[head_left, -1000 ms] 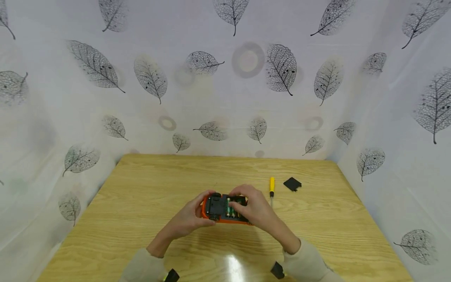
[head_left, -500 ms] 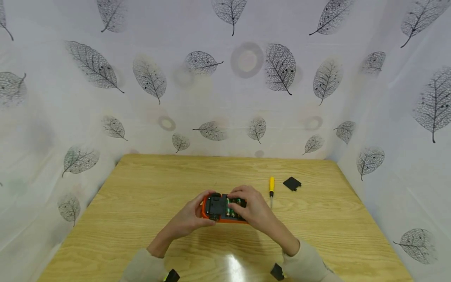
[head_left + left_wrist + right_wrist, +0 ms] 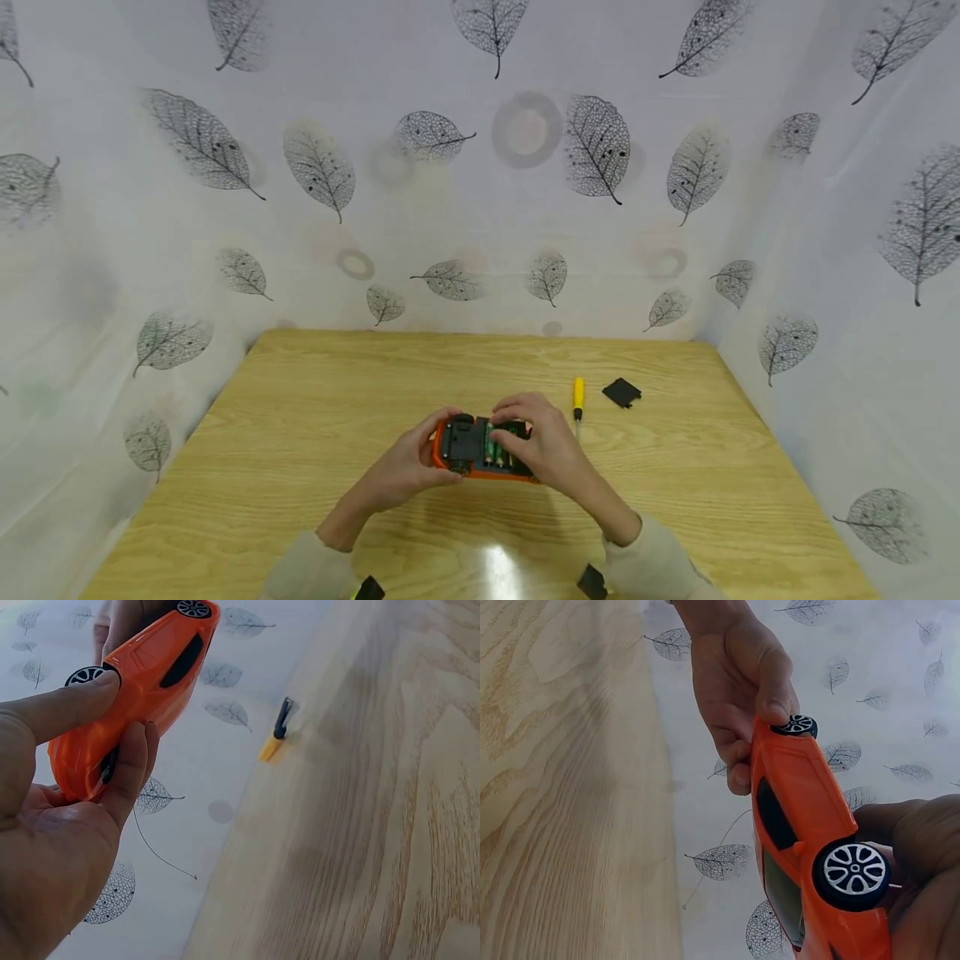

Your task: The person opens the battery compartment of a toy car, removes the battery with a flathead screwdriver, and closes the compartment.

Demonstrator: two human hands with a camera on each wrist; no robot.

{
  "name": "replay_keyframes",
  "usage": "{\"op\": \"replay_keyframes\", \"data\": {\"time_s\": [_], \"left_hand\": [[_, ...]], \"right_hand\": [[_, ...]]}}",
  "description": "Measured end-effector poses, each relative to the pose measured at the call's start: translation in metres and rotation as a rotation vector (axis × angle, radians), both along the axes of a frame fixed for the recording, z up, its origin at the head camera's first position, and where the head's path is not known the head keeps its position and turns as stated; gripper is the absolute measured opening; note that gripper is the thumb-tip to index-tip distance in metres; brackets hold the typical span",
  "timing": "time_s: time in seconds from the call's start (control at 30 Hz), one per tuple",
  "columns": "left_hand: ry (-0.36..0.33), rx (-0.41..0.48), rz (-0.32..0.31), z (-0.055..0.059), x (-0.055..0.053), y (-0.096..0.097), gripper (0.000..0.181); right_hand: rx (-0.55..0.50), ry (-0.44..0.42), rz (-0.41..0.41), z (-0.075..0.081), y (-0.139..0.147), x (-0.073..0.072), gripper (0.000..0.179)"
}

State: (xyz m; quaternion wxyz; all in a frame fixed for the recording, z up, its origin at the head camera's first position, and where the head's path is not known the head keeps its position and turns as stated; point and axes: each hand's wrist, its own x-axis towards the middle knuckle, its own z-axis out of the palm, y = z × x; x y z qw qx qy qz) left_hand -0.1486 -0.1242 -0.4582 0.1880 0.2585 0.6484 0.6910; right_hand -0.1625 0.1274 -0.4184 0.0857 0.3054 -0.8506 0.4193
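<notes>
An orange toy car point(image 3: 442, 442) is held underside up above the table in the head view, its open battery bay showing several green batteries point(image 3: 489, 450). My left hand point(image 3: 405, 462) grips the car at its left end, thumb on the near side and fingers on the far side. In the left wrist view that thumb lies by a wheel point(image 3: 85, 676). Over the bay, my right hand point(image 3: 546, 442) has its thumb and curled forefinger at the top of the leftmost battery. The car body point(image 3: 787, 772) hides those fingertips in the right wrist view.
A yellow-handled screwdriver point(image 3: 578, 393) lies on the wooden table point(image 3: 337, 375) just beyond the right hand. To its right is a black battery cover point(image 3: 622, 392). A leaf-patterned white cloth point(image 3: 465, 208) encloses the table at the back and sides.
The toy car and both hands have shifted slightly to the right and nearer. The right thumb and forefinger stay at the batteries; the screwdriver and cover have not moved.
</notes>
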Motion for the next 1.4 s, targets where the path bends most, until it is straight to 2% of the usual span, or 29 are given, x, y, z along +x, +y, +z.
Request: {"op": "replay_keyframes", "data": {"time_s": [0.2, 0.37, 0.63, 0.93, 1.03, 1.17, 1.27, 1.4], "left_hand": [[0.003, 0.001, 0.002, -0.001, -0.001, -0.001, 0.085], [0.009, -0.001, 0.006, -0.003, -0.001, -0.002, 0.083], [0.009, 0.008, 0.001, -0.003, -0.001, -0.003, 0.079], [-0.003, 0.006, 0.007, -0.001, -0.001, -0.002, 0.081], [-0.009, 0.000, 0.012, 0.001, 0.000, -0.003, 0.082], [-0.019, -0.005, 0.023, 0.001, 0.000, -0.004, 0.085], [-0.032, -0.007, 0.033, 0.000, 0.000, -0.006, 0.085], [-0.059, -0.004, 0.038, 0.000, 0.001, -0.007, 0.085]], "right_hand": [[-0.076, 0.036, 0.016, 0.002, -0.001, 0.002, 0.016], [-0.118, 0.022, 0.042, 0.005, -0.002, 0.005, 0.013], [-0.127, -0.162, 0.089, 0.007, -0.002, 0.007, 0.024], [-0.121, -0.202, 0.098, 0.007, -0.001, 0.008, 0.020], [-0.138, -0.182, 0.096, 0.007, -0.001, 0.008, 0.020], [-0.193, -0.104, 0.090, 0.007, 0.000, 0.009, 0.020], [-0.240, -0.039, 0.064, 0.009, 0.003, 0.010, 0.020], [-0.299, 0.002, 0.019, 0.014, 0.008, 0.011, 0.020]]}}
